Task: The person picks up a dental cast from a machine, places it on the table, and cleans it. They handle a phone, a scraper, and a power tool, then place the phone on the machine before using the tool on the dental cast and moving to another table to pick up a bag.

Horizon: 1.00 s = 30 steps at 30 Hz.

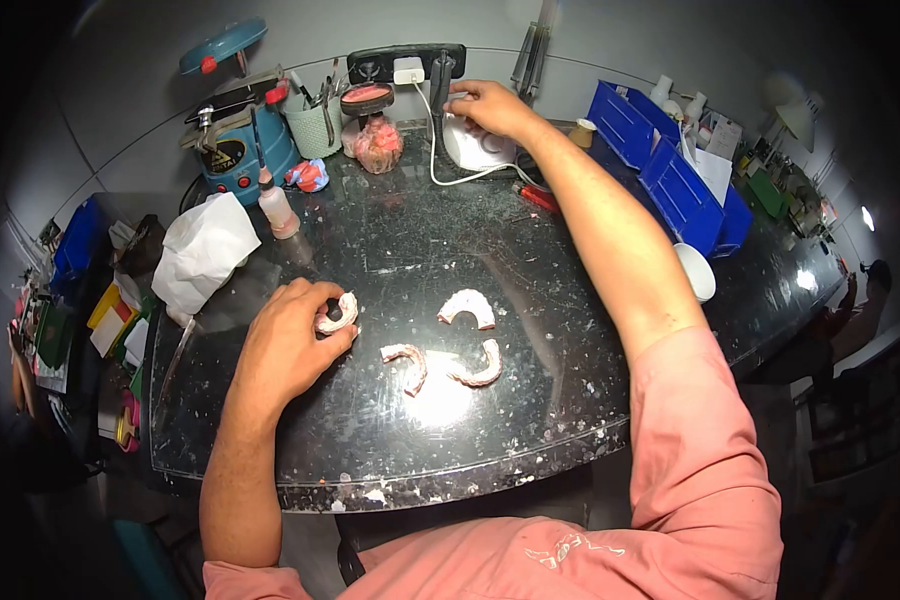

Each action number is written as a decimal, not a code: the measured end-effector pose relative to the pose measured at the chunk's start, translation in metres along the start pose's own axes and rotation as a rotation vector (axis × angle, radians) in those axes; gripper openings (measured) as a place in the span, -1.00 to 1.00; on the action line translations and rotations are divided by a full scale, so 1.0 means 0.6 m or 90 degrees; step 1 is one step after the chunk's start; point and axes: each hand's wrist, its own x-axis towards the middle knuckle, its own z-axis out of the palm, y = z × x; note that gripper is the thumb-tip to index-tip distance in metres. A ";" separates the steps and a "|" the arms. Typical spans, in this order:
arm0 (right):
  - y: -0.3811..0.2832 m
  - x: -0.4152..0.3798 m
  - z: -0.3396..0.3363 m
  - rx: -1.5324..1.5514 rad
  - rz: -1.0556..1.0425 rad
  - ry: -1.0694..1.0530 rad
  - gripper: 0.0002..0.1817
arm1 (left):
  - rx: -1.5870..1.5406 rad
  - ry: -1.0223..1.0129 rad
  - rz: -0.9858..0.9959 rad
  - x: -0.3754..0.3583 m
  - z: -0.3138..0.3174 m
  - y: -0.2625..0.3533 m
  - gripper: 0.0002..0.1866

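Note:
My left hand (288, 340) is closed around a small horseshoe-shaped dental arch piece (346, 314), pinched between thumb and fingers just above the table. To its right lie three similar curved pieces: a pale dental arch (466, 306), with a second (410, 366) and third (484, 367) nearer me. At the back, my right hand (488, 106) reaches over a rounded white unit (475, 150). Its curled fingertips are at a dark, upright, pen-like handpiece (440, 88); the hand itself partly hides their grip.
A blue machine (240, 155), a tool cup (312, 128) and a dropper bottle (280, 212) stand back left. Crumpled white paper (205, 250) lies nearby. A white cable (432, 160) crosses the back. Blue bins (680, 195) and a white cup (695, 272) are right.

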 end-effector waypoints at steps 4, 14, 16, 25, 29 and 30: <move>0.010 0.027 0.023 -0.085 0.044 0.014 -0.64 | -0.018 -0.009 0.005 0.001 0.002 -0.005 -0.59; -0.068 -0.010 -0.099 -0.260 -0.145 0.332 -0.49 | -0.036 -0.012 0.021 -0.001 -0.002 -0.016 -0.58; -0.097 -0.038 -0.145 -0.286 -0.122 0.318 -0.47 | -0.038 -0.009 0.022 -0.001 -0.001 -0.016 -0.57; -0.243 -0.223 -0.323 -0.823 -0.302 0.362 -0.63 | -0.025 -0.015 0.006 -0.004 0.010 0.000 -0.55; -0.267 -0.261 -0.426 -0.751 -0.275 0.566 -0.57 | -0.024 -0.037 -0.007 -0.003 0.009 0.007 -0.55; -0.271 -0.273 -0.454 -0.746 -0.265 0.588 -0.58 | -0.027 -0.036 -0.014 -0.003 0.010 0.007 -0.55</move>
